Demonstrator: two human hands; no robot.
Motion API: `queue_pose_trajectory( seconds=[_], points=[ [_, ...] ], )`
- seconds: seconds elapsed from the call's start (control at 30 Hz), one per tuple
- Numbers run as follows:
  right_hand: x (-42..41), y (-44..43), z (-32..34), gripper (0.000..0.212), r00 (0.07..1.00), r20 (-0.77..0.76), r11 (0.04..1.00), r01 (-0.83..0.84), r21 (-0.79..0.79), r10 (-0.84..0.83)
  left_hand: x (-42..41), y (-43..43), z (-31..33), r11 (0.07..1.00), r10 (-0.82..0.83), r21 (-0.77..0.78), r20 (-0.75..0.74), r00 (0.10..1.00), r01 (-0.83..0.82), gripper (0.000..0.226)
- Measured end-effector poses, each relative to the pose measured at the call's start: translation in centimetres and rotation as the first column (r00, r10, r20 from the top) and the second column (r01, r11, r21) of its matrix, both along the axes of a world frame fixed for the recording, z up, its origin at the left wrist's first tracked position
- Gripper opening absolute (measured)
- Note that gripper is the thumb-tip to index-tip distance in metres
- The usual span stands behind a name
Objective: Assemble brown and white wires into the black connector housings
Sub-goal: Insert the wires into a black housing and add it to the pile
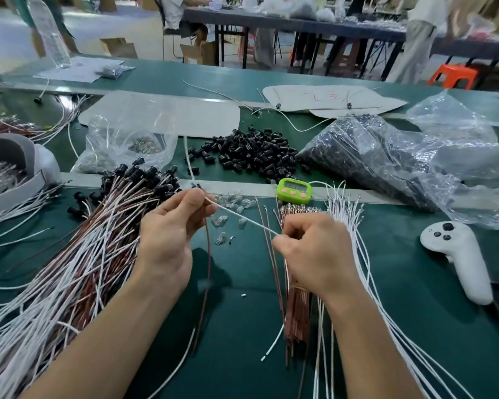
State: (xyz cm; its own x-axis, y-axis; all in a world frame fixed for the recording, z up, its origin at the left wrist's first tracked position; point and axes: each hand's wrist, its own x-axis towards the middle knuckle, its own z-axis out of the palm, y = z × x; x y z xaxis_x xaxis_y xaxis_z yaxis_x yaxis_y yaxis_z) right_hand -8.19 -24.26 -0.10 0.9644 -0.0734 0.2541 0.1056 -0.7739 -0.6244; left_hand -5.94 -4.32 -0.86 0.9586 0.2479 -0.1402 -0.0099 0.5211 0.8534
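Note:
My left hand (170, 231) pinches a small black connector housing (196, 185) at its fingertips, and a brown wire (207, 272) hangs down from that hand. A white wire (242, 217) stretches from my left fingers to my right hand (311, 251), which pinches its other end. Loose black housings (251, 154) lie heaped behind the hands. Finished brown and white wire assemblies (98, 234) are piled on the left. Bundles of brown wires (296, 312) and white wires (357, 226) lie under and beside my right hand.
A green timer (293, 191) stands by the table's metal strip. A white handheld controller (458, 254) lies at the right. Plastic bags of black parts (386, 156) fill the right back. A clear bag of metal terminals (133, 142) sits at left back, and small clear caps (231, 203) are scattered between my hands.

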Motion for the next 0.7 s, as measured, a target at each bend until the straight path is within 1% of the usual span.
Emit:
queue_pose_trajectory(
  seconds=[0.1, 0.17, 0.27, 0.33, 0.4, 0.47, 0.53, 0.57, 0.6, 0.63, 0.67, 0.7],
  points=[
    [-0.1, -0.3, 0.4, 0.025, 1.0, 0.002, 1.0, 0.009, -0.006, -0.009, -0.1, -0.4, -0.2, 1.0, -0.007, -0.021, 0.012, 1.0, 0.007, 0.019],
    [-0.2, -0.4, 0.6, 0.027, 1.0, -0.025, 0.999, -0.018, -0.032, 0.017, -0.2, -0.6, -0.2, 0.999, -0.016, -0.029, 0.014, 1.0, 0.016, 0.017],
    [-0.2, -0.9, 0.6, 0.025, 0.996, -0.086, 0.997, -0.03, -0.069, 0.024, 0.1, -0.2, -0.3, 0.998, 0.018, -0.052, -0.024, 1.0, -0.019, 0.014],
    [-0.2, -1.4, 0.5, 0.024, 0.991, -0.135, 0.995, 0.005, -0.097, -0.019, 0.3, 0.1, -0.3, 0.995, 0.039, -0.092, -0.033, 0.999, -0.041, 0.011],
    [-0.1, -2.0, 0.6, 0.032, 0.976, -0.186, 0.984, 0.086, -0.157, -0.115, 0.4, 0.6, -0.1, 0.991, 0.041, -0.128, -0.01, 0.999, -0.042, 0.012],
    [-0.1, -2.7, 0.5, 0.032, 0.954, -0.179, 0.949, 0.195, -0.247, -0.242, 0.6, 1.3, 0.2, 0.987, 0.057, -0.148, -0.003, 0.998, -0.057, 0.014],
    [-0.1, -2.9, 0.5, 0.028, 0.926, -0.137, 0.909, 0.302, -0.286, -0.351, 0.8, 1.9, 0.5, 0.988, 0.087, -0.127, -0.022, 0.996, -0.089, 0.012],
    [-0.2, -2.9, 0.5, 0.027, 0.924, -0.094, 0.901, 0.332, -0.281, -0.37, 0.8, 2.0, 0.5, 0.991, 0.099, -0.092, -0.026, 0.995, -0.101, 0.012],
    [-0.2, -2.8, 0.6, 0.021, 0.929, -0.03, 0.895, 0.346, -0.28, -0.369, 0.8, 2.0, 0.5, 0.994, 0.098, -0.037, -0.021, 0.995, -0.099, 0.014],
    [-0.3, -2.5, 0.6, 0.006, 0.942, 0.033, 0.9, 0.328, -0.288, -0.333, 0.6, 1.7, 0.4, 0.996, 0.08, 0.027, -0.012, 0.997, -0.08, 0.015],
    [-0.4, -2.0, 0.5, 0.027, 0.95, 0.078, 0.895, 0.312, -0.32, -0.303, 0.4, 1.2, 0.4, 0.995, 0.051, 0.088, -0.002, 0.999, -0.051, 0.015],
    [-0.3, -1.5, 0.1, 0.057, 0.965, 0.094, 0.904, 0.261, -0.34, -0.243, 0.2, 0.7, 0.3, 0.991, 0.024, 0.135, 0.008, 1.0, -0.025, 0.014]
  ],
)
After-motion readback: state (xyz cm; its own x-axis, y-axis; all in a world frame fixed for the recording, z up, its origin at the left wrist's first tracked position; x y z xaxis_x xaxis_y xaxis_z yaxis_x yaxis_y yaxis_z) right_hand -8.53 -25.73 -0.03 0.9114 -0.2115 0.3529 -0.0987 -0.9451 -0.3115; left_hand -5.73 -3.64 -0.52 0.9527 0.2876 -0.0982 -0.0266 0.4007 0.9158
